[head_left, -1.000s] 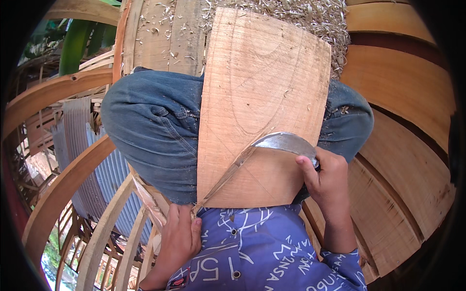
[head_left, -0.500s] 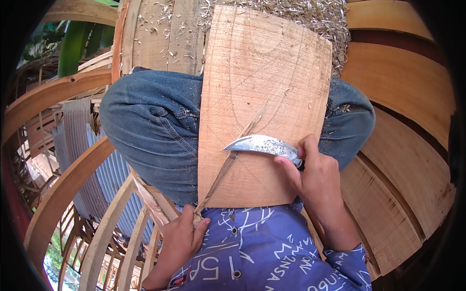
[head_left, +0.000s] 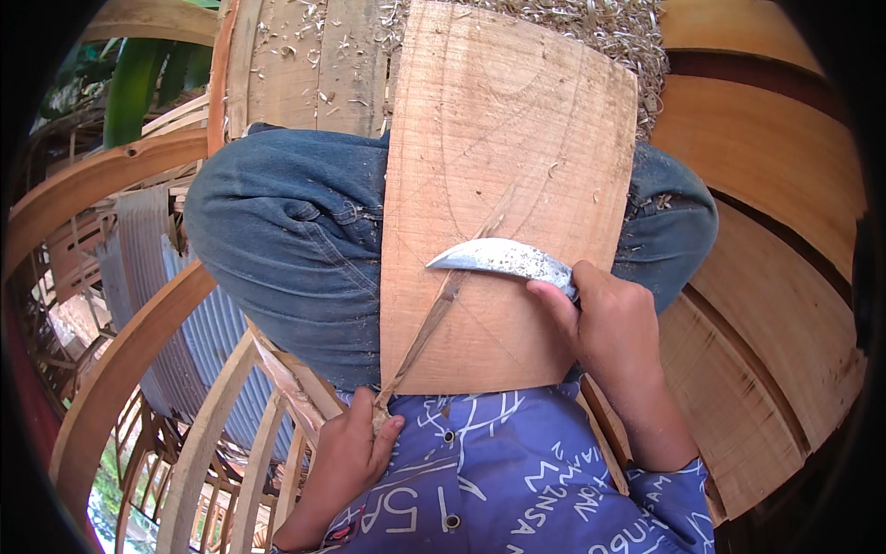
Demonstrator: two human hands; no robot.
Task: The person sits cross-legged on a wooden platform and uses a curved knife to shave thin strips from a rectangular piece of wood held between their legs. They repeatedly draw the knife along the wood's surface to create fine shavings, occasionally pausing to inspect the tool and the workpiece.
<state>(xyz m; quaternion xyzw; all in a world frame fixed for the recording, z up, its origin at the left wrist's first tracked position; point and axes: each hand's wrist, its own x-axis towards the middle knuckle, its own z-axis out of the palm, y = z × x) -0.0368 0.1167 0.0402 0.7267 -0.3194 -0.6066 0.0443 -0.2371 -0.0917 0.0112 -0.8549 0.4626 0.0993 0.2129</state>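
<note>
Across my lap lies a broad wooden board (head_left: 517, 138) with curved pencil lines on it. My left hand (head_left: 355, 443) is closed round the near end of a thin wooden stick (head_left: 426, 325), which slants up and right over the board. In my right hand (head_left: 620, 328) I grip a knife (head_left: 503, 257) with a short, curved, spotted blade. The blade lies across the stick, tip pointing left; whether its edge touches the wood I cannot tell. My fingers hide most of the knife's handle.
Curled wood shavings (head_left: 591, 28) are heaped beyond the board on a plank floor (head_left: 346, 65). At right stand wide, smooth wooden planks (head_left: 738, 369). Curved wooden slats (head_left: 129, 360) form a railing at left, with corrugated metal sheets (head_left: 221, 342) below it.
The knife and my right hand have shifted slightly up, away from me, along the stick. My left hand keeps its hold on the stick's near end. The view has moved a little.
</note>
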